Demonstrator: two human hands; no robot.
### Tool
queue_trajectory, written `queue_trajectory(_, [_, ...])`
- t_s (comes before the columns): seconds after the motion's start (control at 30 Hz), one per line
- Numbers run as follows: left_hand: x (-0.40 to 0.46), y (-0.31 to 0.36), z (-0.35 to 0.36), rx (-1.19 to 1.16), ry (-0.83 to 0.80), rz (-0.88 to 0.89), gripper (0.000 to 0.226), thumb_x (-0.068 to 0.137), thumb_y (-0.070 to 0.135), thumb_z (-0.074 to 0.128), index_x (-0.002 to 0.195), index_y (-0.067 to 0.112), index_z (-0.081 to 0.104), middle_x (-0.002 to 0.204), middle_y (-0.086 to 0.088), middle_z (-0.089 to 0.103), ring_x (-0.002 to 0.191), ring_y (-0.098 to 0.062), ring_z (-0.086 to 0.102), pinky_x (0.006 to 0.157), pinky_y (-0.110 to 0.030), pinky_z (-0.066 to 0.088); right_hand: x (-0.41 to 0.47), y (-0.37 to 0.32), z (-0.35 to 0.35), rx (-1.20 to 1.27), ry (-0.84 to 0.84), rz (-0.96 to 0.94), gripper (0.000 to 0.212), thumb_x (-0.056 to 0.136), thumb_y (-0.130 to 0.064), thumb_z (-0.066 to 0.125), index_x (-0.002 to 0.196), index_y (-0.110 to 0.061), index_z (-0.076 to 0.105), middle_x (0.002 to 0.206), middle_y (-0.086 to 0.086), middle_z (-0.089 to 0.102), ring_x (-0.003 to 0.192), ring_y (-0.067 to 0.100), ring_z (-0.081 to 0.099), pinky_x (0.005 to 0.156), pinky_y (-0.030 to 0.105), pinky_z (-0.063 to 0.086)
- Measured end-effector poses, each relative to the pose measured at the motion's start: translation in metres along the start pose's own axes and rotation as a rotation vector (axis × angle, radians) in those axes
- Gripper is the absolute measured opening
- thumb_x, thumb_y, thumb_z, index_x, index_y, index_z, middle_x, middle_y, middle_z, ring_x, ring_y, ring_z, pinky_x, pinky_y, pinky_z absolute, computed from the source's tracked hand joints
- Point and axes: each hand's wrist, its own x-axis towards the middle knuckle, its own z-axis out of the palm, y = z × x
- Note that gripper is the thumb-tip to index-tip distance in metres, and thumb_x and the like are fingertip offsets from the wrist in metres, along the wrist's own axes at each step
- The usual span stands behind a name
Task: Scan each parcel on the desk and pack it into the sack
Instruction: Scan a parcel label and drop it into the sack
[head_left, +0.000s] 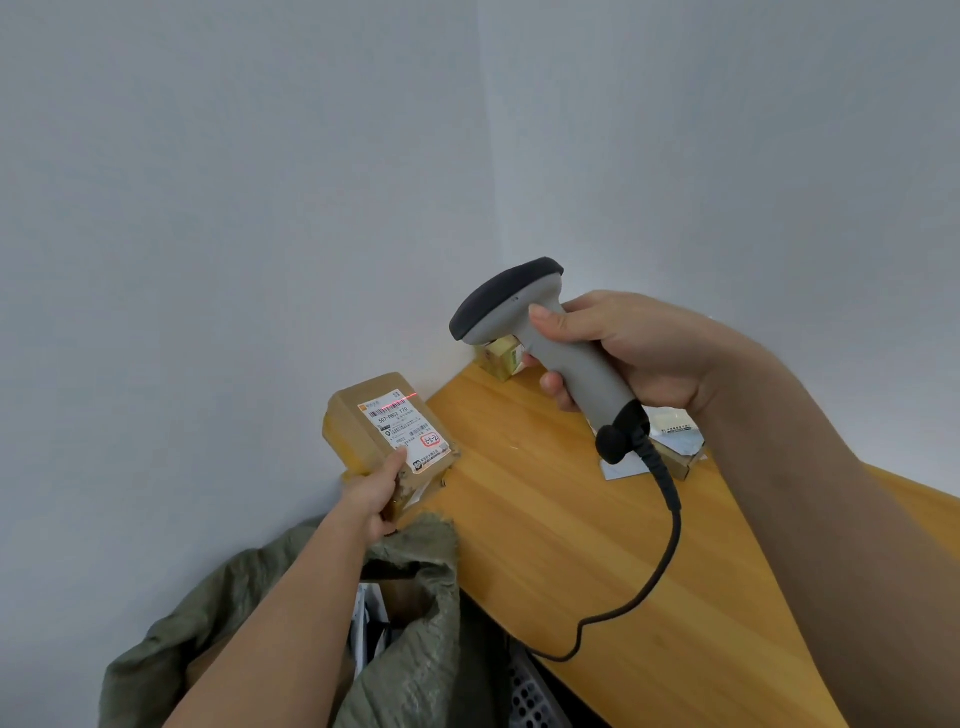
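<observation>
a wooden desk (597, 519) with an orange-brown top is seen in the corner of a room, where two plain grey-white walls (234, 182) meet. the left edge of the desk runs as a diagonal from the far corner down toward the near right, and beside this edge free space is found, above a green woven sack (415, 639) with its mouth open. inside the sack, some brown and white packages are partly seen. under the desk edge, a perforated grey panel (530, 696) is visible.

a brown cardboard parcel (363, 421) is held in the air by the left hand (371, 493), just off the left edge of the desk and above the sack; the fingers are curled around its lower end and the thumb is pressed on the white label (408, 428). a red line of light (402, 399) is laid across the barcode at the top of the label.

a grey scanner (550, 348) with a black head is gripped by the right hand (623, 353) above the desk, its head pointed toward the parcel. its black cable (660, 561) hangs down over the desk top and passes over the near edge.

a small yellowish box (501, 358) stands in the far corner of the desk. behind the scanner handle, a flat white parcel (670, 431) is lying on a brown package, partly hidden by the hand.
</observation>
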Motion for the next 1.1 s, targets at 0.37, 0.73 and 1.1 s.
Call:
queue_trajectory(0.37, [0.008, -0.002, 0.001, -0.004, -0.005, 0.008, 0.048, 0.083, 0.041, 0.072, 0.117, 0.01, 0.059, 0.104, -0.012, 0.07, 0.092, -0.029, 0.067, 0.06, -0.038, 0.052, -0.003, 0.003, -0.006, 0.041, 0.062, 0.037, 0.033, 0.096, -0.03, 0.058, 0.11, -0.001, 0.055, 0.088, 0.009, 0.057, 0.062, 0.015, 0.058, 0.055, 0.027, 0.054])
queue_trajectory(0.73, [-0.018, -0.026, -0.122, 0.119, 0.092, -0.08, 0.043, 0.081, 0.031, 0.076, 0.111, 0.002, 0.064, 0.093, -0.017, 0.074, 0.082, -0.031, 0.071, 0.069, -0.041, 0.056, 0.048, 0.052, 0.038, 0.094, 0.04, 0.221, 0.031, 0.098, -0.028, 0.057, 0.113, -0.002, 0.055, 0.086, 0.009, 0.055, 0.06, 0.016, 0.057, 0.059, 0.029, 0.049])
queue_trajectory(1.1, [-0.025, -0.111, -0.175, 0.218, 0.201, -0.403, 0.065, 0.078, 0.056, 0.072, 0.117, 0.008, 0.053, 0.101, -0.02, 0.067, 0.093, -0.039, 0.065, 0.088, -0.057, 0.05, 0.06, 0.081, 0.075, 0.091, -0.013, 0.316, 0.034, 0.098, -0.029, 0.058, 0.117, -0.001, 0.055, 0.087, 0.009, 0.055, 0.061, 0.016, 0.057, 0.061, 0.03, 0.047])
